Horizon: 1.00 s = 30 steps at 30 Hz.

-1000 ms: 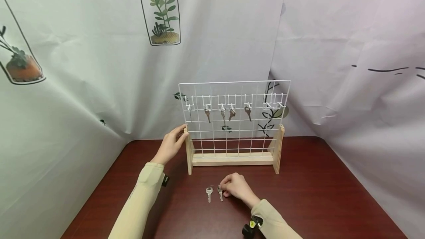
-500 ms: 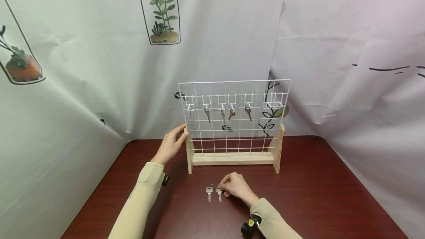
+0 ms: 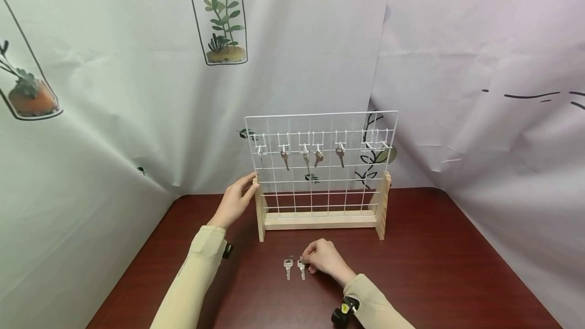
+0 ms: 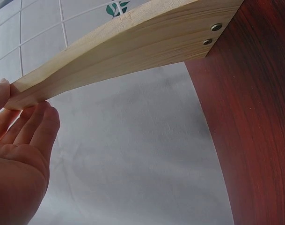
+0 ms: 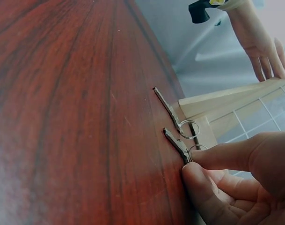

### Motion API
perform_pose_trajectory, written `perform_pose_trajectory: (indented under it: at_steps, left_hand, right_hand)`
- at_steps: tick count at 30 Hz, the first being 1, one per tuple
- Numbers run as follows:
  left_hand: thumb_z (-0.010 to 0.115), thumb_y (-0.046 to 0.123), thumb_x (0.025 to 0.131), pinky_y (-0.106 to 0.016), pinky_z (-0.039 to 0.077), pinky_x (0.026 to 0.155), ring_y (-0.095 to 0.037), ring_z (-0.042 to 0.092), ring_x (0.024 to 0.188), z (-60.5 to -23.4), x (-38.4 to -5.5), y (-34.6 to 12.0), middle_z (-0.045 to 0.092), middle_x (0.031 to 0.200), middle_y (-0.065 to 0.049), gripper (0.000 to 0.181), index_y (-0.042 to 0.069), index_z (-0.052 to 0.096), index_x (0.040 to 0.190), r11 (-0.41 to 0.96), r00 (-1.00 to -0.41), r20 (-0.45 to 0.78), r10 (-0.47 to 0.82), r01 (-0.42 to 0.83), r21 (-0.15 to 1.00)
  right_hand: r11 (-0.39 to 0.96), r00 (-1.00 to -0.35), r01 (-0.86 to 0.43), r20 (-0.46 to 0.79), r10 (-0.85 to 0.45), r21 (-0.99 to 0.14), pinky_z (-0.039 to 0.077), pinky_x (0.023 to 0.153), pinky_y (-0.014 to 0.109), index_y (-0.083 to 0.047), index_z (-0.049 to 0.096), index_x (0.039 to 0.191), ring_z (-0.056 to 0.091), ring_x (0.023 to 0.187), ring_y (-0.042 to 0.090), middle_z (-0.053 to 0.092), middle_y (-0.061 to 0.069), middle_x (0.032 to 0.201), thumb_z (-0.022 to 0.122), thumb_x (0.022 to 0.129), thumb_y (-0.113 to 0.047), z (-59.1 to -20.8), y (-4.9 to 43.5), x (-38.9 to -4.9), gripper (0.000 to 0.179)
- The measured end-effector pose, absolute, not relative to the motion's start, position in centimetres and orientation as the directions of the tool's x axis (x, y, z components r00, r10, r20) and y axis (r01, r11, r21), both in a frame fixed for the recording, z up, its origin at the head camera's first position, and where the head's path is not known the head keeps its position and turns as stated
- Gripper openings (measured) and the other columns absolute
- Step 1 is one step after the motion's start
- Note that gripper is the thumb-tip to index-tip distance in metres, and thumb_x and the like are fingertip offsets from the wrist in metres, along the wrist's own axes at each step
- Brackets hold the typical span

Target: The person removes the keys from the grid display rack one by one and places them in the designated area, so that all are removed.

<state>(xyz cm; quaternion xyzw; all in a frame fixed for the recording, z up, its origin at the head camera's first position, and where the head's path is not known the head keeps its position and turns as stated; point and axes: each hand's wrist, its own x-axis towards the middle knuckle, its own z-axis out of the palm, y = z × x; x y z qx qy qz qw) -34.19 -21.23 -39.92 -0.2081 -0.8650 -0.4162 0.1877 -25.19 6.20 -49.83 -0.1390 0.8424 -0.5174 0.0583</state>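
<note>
My left hand point(image 3: 234, 202) holds the top of the left wooden upright point(image 4: 119, 51) of a white wire grid rack point(image 3: 320, 179), thumb on one side and fingers on the other. In front of the rack, my right hand point(image 3: 326, 259) pinches the head end of a silver key point(image 5: 176, 144) between thumb and index finger. The key's small ring shows just behind the fingertips. Beside it on the table lies a second silver key point(image 3: 288, 268) with its own ring point(image 5: 189, 129). The other fingers of the right hand are bent in below the index finger.
White hooks run across the upper grid. Several keys hang there, one key point(image 3: 340, 156) right of the middle and another key point(image 3: 285, 159) further left. Two hooks point(image 3: 376, 145) at the right end carry none. A printed white cloth point(image 3: 151, 65) surrounds the dark red table point(image 3: 434, 263).
The key under my right fingers has shifted slightly left, closer to the other key. My left hand keeps its place on the upright, and the head view has tilted a little.
</note>
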Motion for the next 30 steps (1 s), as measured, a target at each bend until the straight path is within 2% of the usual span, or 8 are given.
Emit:
perform_pose_trajectory:
  at_steps: [19, 30]
  left_hand:
    - [0.06, 0.022, 0.103, -0.048, 0.051, 0.103, -0.035, 0.058, 0.127, -40.07, -34.04, -21.21, 0.055, 0.142, -0.02, 0.047, 0.005, 0.052, 0.146, 0.555, -0.842, 0.499, 0.203, 0.519, 0.65]
    - [0.06, 0.023, 0.103, -0.048, 0.052, 0.102, -0.035, 0.058, 0.126, -40.09, -34.11, -21.24, 0.056, 0.142, -0.02, 0.047, 0.004, 0.053, 0.146, 0.554, -0.838, 0.506, 0.203, 0.524, 0.646]
  right_hand:
    - [0.411, -0.951, -0.14, 0.008, -0.308, -0.901, 0.056, 0.043, 0.026, 0.0, 0.072, 0.075, 0.058, 0.044, 0.006, 0.066, 0.004, 0.063, 0.076, 0.084, 0.0, -49.66, 6.33, -25.4, 0.01]
    - [0.405, -0.951, -0.113, -0.02, -0.309, -0.907, 0.058, 0.045, 0.028, 0.002, 0.072, 0.083, 0.059, 0.047, 0.01, 0.067, 0.005, 0.065, 0.077, 0.083, 0.001, -49.23, 6.75, -25.72, 0.005]
